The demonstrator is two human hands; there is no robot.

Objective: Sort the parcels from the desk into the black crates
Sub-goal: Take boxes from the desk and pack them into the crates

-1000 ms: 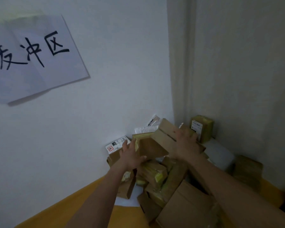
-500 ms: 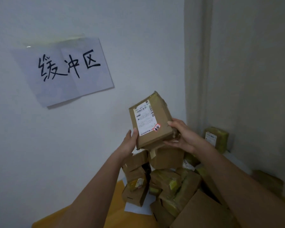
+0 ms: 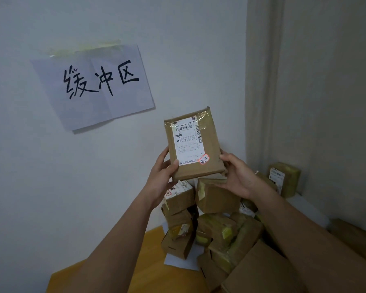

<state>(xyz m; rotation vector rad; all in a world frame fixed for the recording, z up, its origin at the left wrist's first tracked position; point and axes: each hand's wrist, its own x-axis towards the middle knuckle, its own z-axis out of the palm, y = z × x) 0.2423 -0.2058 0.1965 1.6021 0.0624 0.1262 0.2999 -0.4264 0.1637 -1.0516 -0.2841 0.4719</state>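
Note:
I hold a flat brown cardboard parcel (image 3: pixel 207 142) upright in front of the wall, its white shipping label with a red sticker facing me. My left hand (image 3: pixel 160 178) grips its lower left corner, thumb on the front. My right hand (image 3: pixel 238 177) holds its lower right corner from below. Beneath it, a heap of brown taped parcels (image 3: pixel 218 227) lies on the yellow desk (image 3: pixel 154 269) in the corner. No black crate is in view.
A paper sign with handwritten black characters (image 3: pixel 97 85) is taped to the white wall. A beige wall (image 3: pixel 325 102) closes the right side. A lone box (image 3: pixel 284 178) stands in the corner, and a large plain box (image 3: pixel 260 269) lies at the bottom right.
Both hands took the parcel off the heap and raised it. It has turned upright with its label toward me, and my view has lifted.

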